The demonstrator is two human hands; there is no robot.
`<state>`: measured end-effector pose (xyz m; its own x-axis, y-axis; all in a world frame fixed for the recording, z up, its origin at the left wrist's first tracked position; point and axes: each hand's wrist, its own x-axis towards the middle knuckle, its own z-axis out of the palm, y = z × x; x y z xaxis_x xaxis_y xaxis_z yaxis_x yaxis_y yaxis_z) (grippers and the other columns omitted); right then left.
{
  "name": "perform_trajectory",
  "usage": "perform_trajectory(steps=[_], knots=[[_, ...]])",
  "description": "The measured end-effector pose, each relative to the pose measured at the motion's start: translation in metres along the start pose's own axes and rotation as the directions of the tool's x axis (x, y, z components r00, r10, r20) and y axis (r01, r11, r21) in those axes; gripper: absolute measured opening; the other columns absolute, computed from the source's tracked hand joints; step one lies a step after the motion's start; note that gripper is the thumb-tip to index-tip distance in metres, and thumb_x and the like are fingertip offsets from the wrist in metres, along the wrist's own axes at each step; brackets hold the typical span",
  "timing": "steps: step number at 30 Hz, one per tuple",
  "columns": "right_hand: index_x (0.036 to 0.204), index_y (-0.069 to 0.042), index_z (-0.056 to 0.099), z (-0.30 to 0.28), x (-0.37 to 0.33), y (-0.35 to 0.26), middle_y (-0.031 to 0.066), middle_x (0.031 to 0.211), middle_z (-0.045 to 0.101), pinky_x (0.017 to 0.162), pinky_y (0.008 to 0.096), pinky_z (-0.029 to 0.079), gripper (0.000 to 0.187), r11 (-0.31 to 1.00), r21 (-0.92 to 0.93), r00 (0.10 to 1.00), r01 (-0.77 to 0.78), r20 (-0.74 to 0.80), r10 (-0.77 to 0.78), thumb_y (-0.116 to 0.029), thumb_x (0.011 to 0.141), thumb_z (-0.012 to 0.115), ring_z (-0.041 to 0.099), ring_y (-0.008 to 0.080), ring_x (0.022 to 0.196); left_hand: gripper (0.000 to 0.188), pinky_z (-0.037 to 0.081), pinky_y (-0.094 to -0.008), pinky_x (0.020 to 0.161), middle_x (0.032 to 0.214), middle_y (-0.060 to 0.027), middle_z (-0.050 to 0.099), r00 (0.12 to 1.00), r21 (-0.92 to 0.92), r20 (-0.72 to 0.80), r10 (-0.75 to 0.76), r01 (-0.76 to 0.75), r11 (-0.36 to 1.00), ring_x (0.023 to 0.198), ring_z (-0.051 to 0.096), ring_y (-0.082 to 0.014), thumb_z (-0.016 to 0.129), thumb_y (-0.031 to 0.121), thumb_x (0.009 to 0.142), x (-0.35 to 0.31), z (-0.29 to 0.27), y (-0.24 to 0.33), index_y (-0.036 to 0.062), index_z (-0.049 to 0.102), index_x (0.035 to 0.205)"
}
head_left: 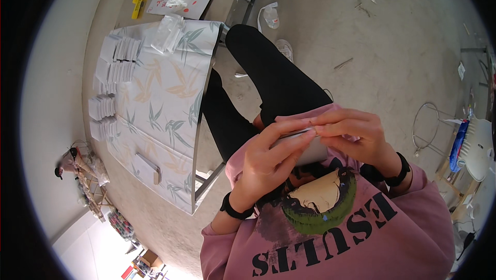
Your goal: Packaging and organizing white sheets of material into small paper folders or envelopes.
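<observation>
Over my lap, my left hand and my right hand meet at the fingertips. Between them is a small whitish flat piece, like a card or a thin sleeve, seen nearly edge-on. My left fingers pinch its upper edge. The right thumb and fingers close on its other end. Fingers cover much of it, so its exact kind is unclear. A black band circles each wrist.
To my left stands a table with a leaf-patterned cloth. It bears stacks of white cards, clear plastic bags and a flat whitish object. A bottle is on the floor ahead; a white stool-like seat stands right.
</observation>
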<state>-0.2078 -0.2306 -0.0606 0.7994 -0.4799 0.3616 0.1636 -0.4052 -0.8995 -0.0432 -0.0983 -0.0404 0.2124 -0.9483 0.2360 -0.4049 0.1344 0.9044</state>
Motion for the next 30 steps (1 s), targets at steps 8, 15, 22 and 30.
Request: perform_trajectory(steps=[8,15,22,30], knots=[[0.091,-0.003,0.069,0.001,-0.004,0.008,0.0107,0.101,0.07,0.063,0.0262,0.052,0.016,0.999,-0.02,0.998,-0.036,-0.054,0.035,0.004,0.076,0.073,0.067,0.0185,0.081,0.033,0.053,-0.0284,0.08,0.113,-0.0133,0.065,0.994,0.022,-0.01,-0.107,0.107,0.994,0.097,0.066,-0.0239,0.067,-0.007,0.08,-0.016,-0.015,-0.01,0.004,0.069,0.111],[0.096,-0.004,0.067,0.003,0.002,0.008,0.0091,0.099,0.068,0.058,0.025,0.049,0.022,0.999,0.001,0.999,-0.039,0.003,0.039,0.005,0.077,0.071,0.062,0.0146,0.072,0.035,0.053,-0.0268,0.078,0.112,-0.012,0.066,0.996,-0.002,-0.01,-0.094,0.094,0.996,0.095,0.067,-0.0219,0.068,-0.005,0.08,-0.016,-0.019,-0.014,0.0042,0.068,0.114],[0.112,-0.005,0.066,0.01,0.035,-0.002,0.0083,0.099,0.066,0.056,0.0241,0.045,0.034,0.965,-0.002,0.95,-0.264,0.176,0.26,-0.002,0.079,0.071,0.06,0.0131,0.07,0.044,0.052,-0.0309,0.073,0.107,-0.0127,0.066,0.988,-0.08,-0.009,-0.155,0.154,0.985,0.089,0.064,-0.0261,0.071,0.001,0.08,-0.016,-0.022,-0.022,0.0012,0.06,0.123],[0.131,-0.003,0.053,0.044,0.075,0.019,0.0081,0.107,0.065,0.06,0.0211,0.043,0.053,0.9,-0.024,0.877,-0.434,0.215,0.429,-0.01,0.082,0.073,0.061,0.0093,0.081,0.039,0.049,-0.0218,0.072,0.102,-0.006,0.067,0.834,-0.363,-0.203,-0.513,0.422,0.831,0.087,0.061,-0.0099,0.068,0.005,0.087,-0.024,-0.041,-0.045,0.0046,0.061,0.125]])
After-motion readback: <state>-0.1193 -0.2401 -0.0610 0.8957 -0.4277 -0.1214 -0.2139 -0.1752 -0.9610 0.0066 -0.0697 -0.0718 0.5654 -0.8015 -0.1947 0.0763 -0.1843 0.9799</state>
